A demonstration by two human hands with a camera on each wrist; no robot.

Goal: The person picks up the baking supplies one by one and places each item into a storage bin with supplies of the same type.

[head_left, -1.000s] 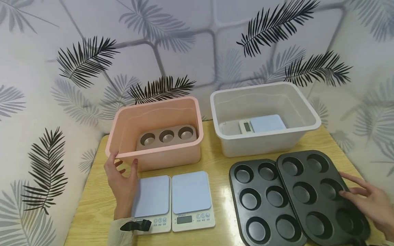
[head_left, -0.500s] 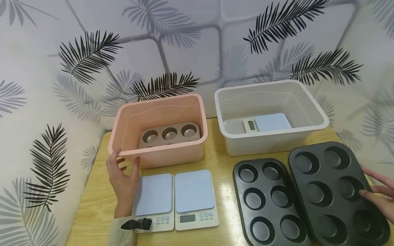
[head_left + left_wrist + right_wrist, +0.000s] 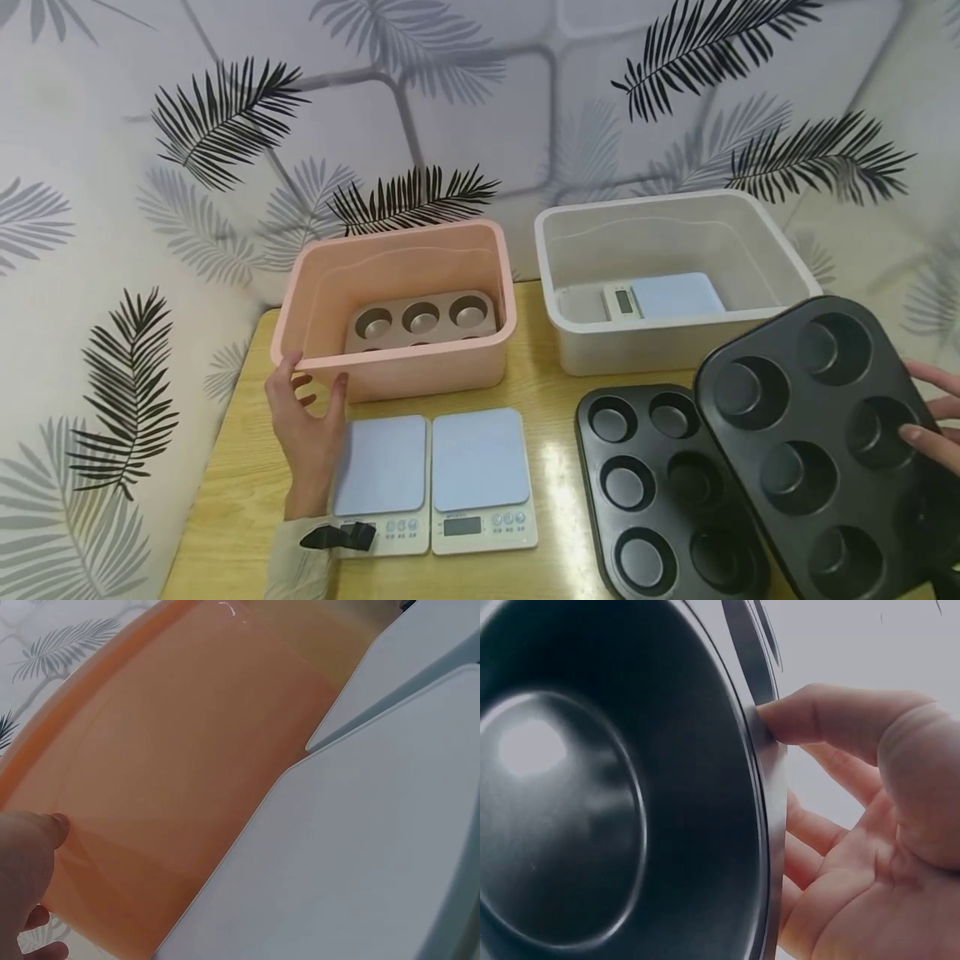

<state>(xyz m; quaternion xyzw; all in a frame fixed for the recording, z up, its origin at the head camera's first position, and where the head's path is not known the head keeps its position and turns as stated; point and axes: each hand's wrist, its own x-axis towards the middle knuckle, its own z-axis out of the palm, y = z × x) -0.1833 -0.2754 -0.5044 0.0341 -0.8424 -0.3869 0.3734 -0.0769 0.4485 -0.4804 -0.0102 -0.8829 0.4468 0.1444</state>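
In the head view, my left hand (image 3: 309, 437) holds the front left corner of a pink plastic bin (image 3: 427, 368), its thumb on the bin's front wall in the left wrist view. Inside that bin lies a brown muffin pan (image 3: 397, 335). My right hand (image 3: 937, 437) pinches the right edge of a dark grey muffin pan (image 3: 817, 414), which is raised and tilted. The right wrist view shows the thumb on its near side and the fingers behind it. A second dark muffin pan (image 3: 651, 447) lies flat on the table, partly covered by the raised one.
Two kitchen scales (image 3: 381, 462) lie side by side in front of the pink bin. A white bin (image 3: 637, 350) stands at the back right with a kitchen scale (image 3: 678, 295) inside. Leaf-patterned cloth (image 3: 480, 108) rises behind the wooden table (image 3: 225, 492).
My right hand has lifted the right-hand dark muffin pan off the table, and its far end now overlaps the white bin's front right edge in view. The left hand stays on the pink bin.
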